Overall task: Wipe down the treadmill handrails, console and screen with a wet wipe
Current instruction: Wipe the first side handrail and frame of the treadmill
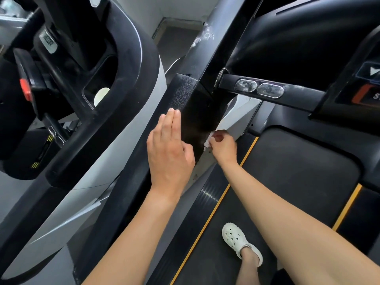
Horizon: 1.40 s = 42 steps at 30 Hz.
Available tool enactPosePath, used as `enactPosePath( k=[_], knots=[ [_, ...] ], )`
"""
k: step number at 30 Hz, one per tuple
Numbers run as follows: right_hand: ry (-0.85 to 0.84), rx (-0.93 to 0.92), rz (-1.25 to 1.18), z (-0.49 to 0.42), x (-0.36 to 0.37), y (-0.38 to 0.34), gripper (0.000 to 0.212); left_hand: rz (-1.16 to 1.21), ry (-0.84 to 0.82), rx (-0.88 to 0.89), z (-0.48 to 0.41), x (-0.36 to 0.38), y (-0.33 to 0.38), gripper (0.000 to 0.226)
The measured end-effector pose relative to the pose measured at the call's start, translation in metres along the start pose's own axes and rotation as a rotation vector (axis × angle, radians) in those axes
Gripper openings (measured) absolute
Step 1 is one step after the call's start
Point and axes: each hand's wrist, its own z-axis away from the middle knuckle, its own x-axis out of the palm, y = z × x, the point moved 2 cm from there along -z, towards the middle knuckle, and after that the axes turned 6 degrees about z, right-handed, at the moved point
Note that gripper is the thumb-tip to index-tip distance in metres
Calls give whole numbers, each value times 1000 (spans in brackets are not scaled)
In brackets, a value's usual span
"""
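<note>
Looking down from head height, a person stands on a treadmill belt (287, 182) and reaches both bare arms toward the black handrail (185, 93) on their left. The right hand (223, 148) has its grip curled narrow around a crumpled white wet wipe (207, 141). It presses the wipe to the smooth lower part of the rail, just beside the pointed corner of a grey plastic panel (238, 118). The left hand (168, 153) is flat, fingers straight and together, its grip wide and holding nothing. Its fingertips are at the rail's textured side, though whether they touch cannot be told. The wipe is bunched small, so it will probably skip patches or leave streaks. Whitish smears of that kind show on the upright post (207, 38) and on the two oval metal sensors of the cross bar (259, 88). The panel's corner could snag the wipe or scrape the knuckles. Room is tight. A neighbouring treadmill (131, 83) crowds the left, leaving a narrow gap where the left hand sits, and the cross bar lies just beyond the right hand. Open room lies up along the rail and back toward the body. A foot in a white clog (236, 237) stands near the belt's yellow stripe (216, 204), where a sideways step over the edge could cause a stumble. The console (366, 87) is at the far right, well apart from the wipe.
</note>
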Motion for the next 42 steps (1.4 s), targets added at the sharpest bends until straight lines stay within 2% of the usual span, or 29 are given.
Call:
enactPosePath(
  k=[2,7,9,16,22,27,29,35,37,42],
  knots=[
    [7,30,-16,1,2,1,16,22,7,17,-1,-1,-4,69],
    [160,-141,-159,22,8,-22,9,75,29,23,-3,-1,-9,65],
    [187,-151,-165,22,8,-24,9,84,36,15,-4,-1,-9,64],
    [154,9,-158,-5,-4,-22,12,110,64,1,-7,1,-7,59],
    [298,-163,-190,-1,-3,-43,24,111,100,-7,-12,2,-5,54],
    [158,52,-11,-26,0,-20,24,106,121,-38,-14,-1,-1,49],
    [137,79,-24,-29,-2,-20,22,111,132,-35,-17,-1,-1,45],
    [285,-148,-171,-7,-8,-56,19,112,149,-35,-23,-4,-1,33],
    [302,-166,-184,-6,-9,-61,24,111,145,-31,-26,-4,-2,31],
    [230,35,-106,-21,-15,-56,20,146,139,-22,-30,-7,-4,24]
  ],
)
